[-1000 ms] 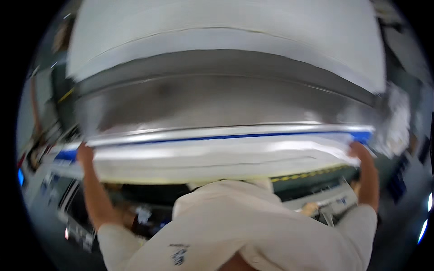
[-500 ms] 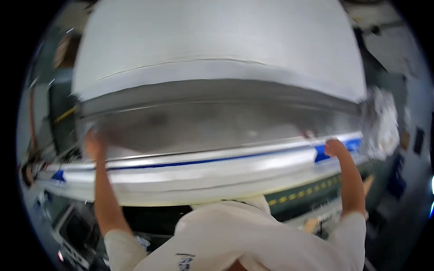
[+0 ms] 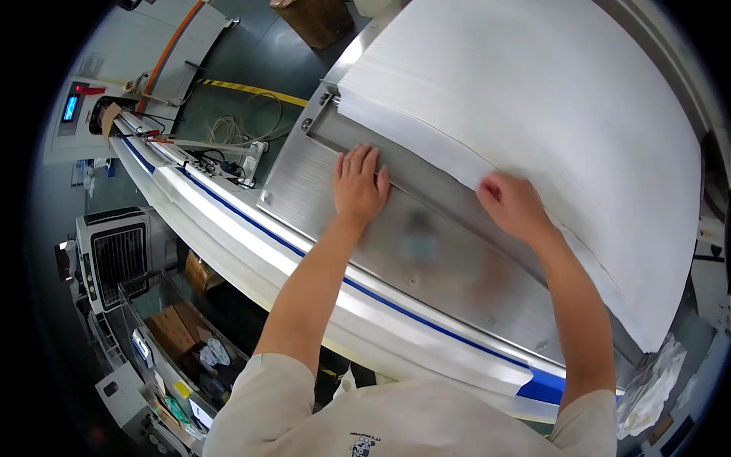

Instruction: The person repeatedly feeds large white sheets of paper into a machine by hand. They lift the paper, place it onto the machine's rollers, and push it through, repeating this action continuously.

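Observation:
A broad white sheet (image 3: 533,84), perhaps cloth, covers a machine bed, with its near edge along a brushed metal plate (image 3: 449,282). My left hand (image 3: 359,186) lies palm down on this plate beside a raised metal lip, fingers stretched out and holding nothing. At the sheet's near edge, my right hand (image 3: 516,206) is closed, its fingers curled in. Whether it pinches the edge is hidden. Along the near side of the plate runs a long pale rail (image 3: 285,255) with a blue strip, and white material hangs over it.
Crumpled white material (image 3: 653,381) hangs at the plate's right end. At left are a control box (image 3: 70,107) with a lit screen, coiled cables (image 3: 228,133) on the floor, a vented unit (image 3: 120,259) and an open bin (image 3: 171,324) with cardboard. A brown box (image 3: 314,21) stands far off.
The view has swung left and cleared of blur. My left hand has moved from the plate's left end onto its raised lip; my right hand has gone from the rail to the sheet's edge.

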The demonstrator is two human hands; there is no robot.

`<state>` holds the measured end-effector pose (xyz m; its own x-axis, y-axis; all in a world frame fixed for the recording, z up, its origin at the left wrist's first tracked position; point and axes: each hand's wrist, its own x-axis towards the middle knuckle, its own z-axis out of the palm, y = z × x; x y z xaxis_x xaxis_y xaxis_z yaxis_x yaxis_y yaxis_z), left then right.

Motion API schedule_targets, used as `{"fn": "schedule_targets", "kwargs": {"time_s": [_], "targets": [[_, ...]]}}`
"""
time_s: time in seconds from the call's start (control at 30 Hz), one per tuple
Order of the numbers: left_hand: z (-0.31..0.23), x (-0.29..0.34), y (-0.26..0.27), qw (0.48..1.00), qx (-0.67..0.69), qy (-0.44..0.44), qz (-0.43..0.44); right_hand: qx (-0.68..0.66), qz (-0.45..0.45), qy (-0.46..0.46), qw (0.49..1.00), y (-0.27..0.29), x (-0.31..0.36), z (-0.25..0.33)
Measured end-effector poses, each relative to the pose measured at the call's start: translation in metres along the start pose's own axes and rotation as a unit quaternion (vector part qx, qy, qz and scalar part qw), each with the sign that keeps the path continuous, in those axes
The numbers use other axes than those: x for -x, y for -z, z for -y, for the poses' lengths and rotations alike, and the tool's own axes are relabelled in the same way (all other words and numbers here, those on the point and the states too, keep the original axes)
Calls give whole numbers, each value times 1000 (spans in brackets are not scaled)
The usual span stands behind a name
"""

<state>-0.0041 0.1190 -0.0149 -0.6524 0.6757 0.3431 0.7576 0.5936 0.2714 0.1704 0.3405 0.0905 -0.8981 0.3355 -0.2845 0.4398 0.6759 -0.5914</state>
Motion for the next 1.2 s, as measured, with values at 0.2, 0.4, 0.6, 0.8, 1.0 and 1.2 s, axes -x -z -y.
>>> {"fn": "schedule_targets", "kwargs": {"time_s": [0.2,0.4,0.6,0.8,1.0,1.2], "targets": [[0,-5,5,1000,20,16,3,-79,-91,106,987,-27,-176,63],[3,-6,7,999,27,29,19,-38,-91,79,992,-38,-232,80],[4,-8,9,998,49,33,22,3,-144,62,988,-42,-232,83],[30,-71,10,993,66,7,-95,12,-161,60,985,-42,-225,76],[59,-122,0,991,-30,-97,-91,19,-189,73,979,-44,-229,75],[64,-115,-4,992,-28,-86,-84,38,-194,77,977,-45,-229,73]]}}
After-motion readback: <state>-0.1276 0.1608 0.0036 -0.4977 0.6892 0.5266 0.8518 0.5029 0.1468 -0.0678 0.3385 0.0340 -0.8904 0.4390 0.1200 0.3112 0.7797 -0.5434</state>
